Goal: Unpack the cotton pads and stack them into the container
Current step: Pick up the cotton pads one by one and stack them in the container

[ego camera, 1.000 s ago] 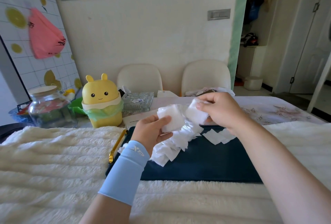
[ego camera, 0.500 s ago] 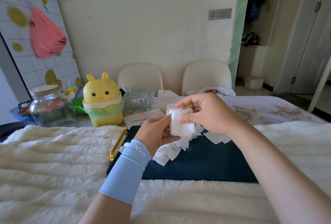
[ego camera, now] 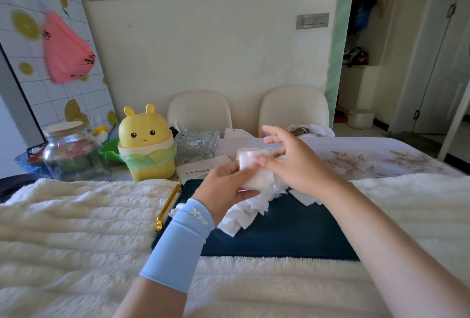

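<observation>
On the left of the surface point(ego camera: 381, 162) a glass jar point(ego camera: 68, 151) is set, with a yellow bin point(ego camera: 146, 143) just beside it and a glass dish point(ego camera: 197, 144) behind. A white blanket point(ego camera: 76, 228) is spread across the near side. On it a navy tray point(ego camera: 279, 231) is laid, and loose pads point(ego camera: 244, 216) are heaped on the tray's far half. Above them a small stack of pads point(ego camera: 250, 167) is gripped in the left hand point(ego camera: 223, 188), thumb and fingers curled round its lower end. The right hand point(ego camera: 295, 167) is held against the stack's right side, the index finger lifted straight. Because of blur, it cannot be told whether the stack is pinched by that hand. More pads behind are partly hidden by the right wrist.
</observation>
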The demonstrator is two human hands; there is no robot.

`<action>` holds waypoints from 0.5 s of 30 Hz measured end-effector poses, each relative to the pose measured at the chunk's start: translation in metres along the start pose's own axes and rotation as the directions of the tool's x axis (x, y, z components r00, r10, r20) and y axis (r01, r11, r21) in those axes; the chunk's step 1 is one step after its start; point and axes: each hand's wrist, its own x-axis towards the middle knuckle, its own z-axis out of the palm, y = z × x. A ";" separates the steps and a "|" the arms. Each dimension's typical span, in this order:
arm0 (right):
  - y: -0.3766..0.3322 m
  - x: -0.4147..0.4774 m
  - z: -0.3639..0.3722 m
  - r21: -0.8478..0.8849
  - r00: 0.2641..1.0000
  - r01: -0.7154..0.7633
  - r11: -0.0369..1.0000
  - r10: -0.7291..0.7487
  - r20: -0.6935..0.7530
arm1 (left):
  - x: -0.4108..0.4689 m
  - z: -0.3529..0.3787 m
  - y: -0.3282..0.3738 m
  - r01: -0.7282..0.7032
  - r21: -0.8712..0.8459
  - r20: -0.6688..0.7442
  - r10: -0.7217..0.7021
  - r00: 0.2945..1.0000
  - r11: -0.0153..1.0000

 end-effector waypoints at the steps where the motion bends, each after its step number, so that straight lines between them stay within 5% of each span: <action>1: -0.002 0.000 0.001 0.079 0.998 -0.062 0.995 0.060 0.022 | 0.001 -0.001 -0.001 -0.012 0.011 -0.023 0.012 1.000 1.000; 4: -0.013 -0.003 0.011 0.373 0.970 -0.240 0.896 0.205 0.130 | 0.004 0.001 -0.003 -0.009 -0.023 -0.100 0.007 0.995 1.000; 7: -0.022 -0.011 0.028 0.489 0.949 -0.298 0.820 0.196 0.249 | 0.002 0.010 -0.003 -0.019 -0.031 -0.137 0.015 0.990 0.999; 15: -0.009 -0.008 0.004 0.227 0.986 -0.114 0.967 0.084 0.141 | 0.003 0.001 0.006 -0.110 0.327 -0.091 0.147 0.985 0.939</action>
